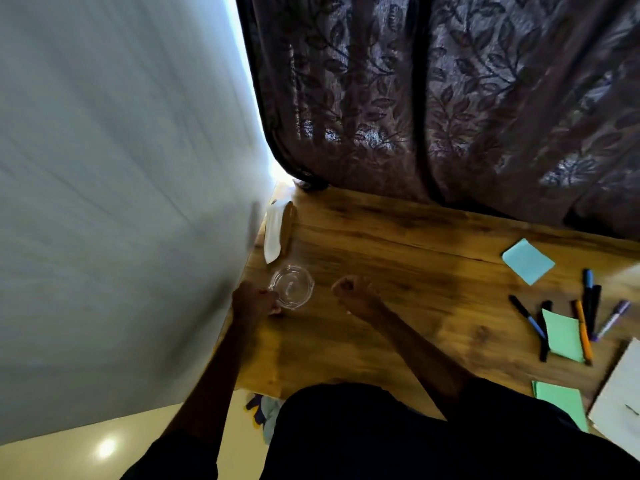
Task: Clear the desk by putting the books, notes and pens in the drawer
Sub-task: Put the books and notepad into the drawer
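Note:
My left hand (254, 301) grips the near-left rim of a clear glass bowl (292, 287) at the desk's left side. My right hand (353, 294) hovers as a closed fist just right of the bowl, holding nothing visible. Far to the right lie several pens (585, 317), fanned out around a green note pad (562, 336). A blue sticky pad (527, 260) sits behind them. Another green pad (561, 401) lies at the front edge beside a white notebook (620, 400) that is cut off by the frame. No drawer shows.
The wooden desk (415, 258) is backed by a dark leaf-patterned curtain (450, 98) and meets a pale wall (121, 202) on the left. A white folded item and a brown oblong object (278, 232) lie at the far left corner.

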The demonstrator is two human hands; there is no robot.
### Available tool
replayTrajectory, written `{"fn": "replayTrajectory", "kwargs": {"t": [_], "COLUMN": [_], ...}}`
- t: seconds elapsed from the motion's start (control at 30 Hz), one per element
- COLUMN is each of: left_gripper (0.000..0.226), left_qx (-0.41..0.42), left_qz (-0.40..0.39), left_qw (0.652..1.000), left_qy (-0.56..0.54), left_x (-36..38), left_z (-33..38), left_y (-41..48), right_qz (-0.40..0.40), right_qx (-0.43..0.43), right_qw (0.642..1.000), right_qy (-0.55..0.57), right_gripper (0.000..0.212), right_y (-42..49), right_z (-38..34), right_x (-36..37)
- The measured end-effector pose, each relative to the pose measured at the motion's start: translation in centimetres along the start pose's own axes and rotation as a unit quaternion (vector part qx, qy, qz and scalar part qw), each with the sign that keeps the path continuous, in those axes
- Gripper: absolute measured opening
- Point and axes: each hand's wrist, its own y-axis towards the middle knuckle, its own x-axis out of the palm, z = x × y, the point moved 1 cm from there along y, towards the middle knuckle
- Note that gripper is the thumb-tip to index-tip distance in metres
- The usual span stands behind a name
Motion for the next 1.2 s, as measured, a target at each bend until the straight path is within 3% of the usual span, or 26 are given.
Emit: {"fn": "replayTrajectory", "kwargs": {"t": [0.07,0.2,0.4,0.7,0.93,1.2], "left_gripper": [0.009,0.027,0.025,0.083,0.065,0.051], "left_qx": [-0.012,-0.011,-0.065,-0.073,-0.016,0.038], "left_qz": [-0.003,-0.019,-0.02,0.04,0.15,0.162], "left_qw": [1.0,0.998,0.995,0.992,0.98,0.963], "left_qy": [0.025,0.058,0.076,0.099,0.129,0.212], "left_x": [-0.7,-1.3,-1.1,-1.3,-0.5,-0.5], "left_z": [0.1,1.2,-1.1,-0.6,-1.2,-2.1], "left_y": [1.0,2.1,5.8,4.6,3.4,2.4], "right_qz": [0.005,-0.01,-0.03,-0.068,-0.071,-0.066], "right_qx": [-0.008,-0.004,-0.002,-0.009,0.006,0.025], "right_qw": [1.0,1.0,0.999,0.998,0.997,0.997], "right_qy": [0.004,-0.01,-0.016,-0.005,-0.001,0.018], "right_gripper": [0.008,0.016,0.016,0.019,0.018,0.02], "right_y": [-0.6,-0.8,-0.9,-0.9,-0.8,-1.2], "right_z": [-0.8,-0.6,-1.4,-1.0,-0.9,-0.7], "right_x": [-0.2,0.0,0.6,0.6,0.5,0.1]}}
